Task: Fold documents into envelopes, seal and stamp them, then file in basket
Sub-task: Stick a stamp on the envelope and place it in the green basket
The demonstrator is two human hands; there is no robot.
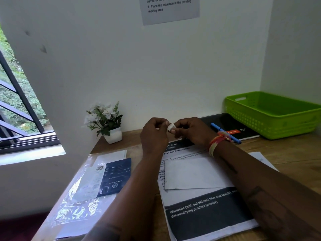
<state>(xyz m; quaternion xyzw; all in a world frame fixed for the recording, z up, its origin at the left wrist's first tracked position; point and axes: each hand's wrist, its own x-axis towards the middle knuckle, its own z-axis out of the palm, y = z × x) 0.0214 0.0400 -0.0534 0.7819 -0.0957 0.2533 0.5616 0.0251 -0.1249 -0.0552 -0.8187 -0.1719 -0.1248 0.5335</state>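
Both hands, left hand (153, 134) and right hand (189, 130), pinch a small white stamp-like piece (171, 127) above the plain white paper envelope (192, 173) lying at six o'clock; peeling carelessly could tear it.

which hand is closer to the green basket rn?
Right. The right hand is raised mid-desk, left of the green basket, pinching a small white piece. The left hand sits farther left, pinching it too.
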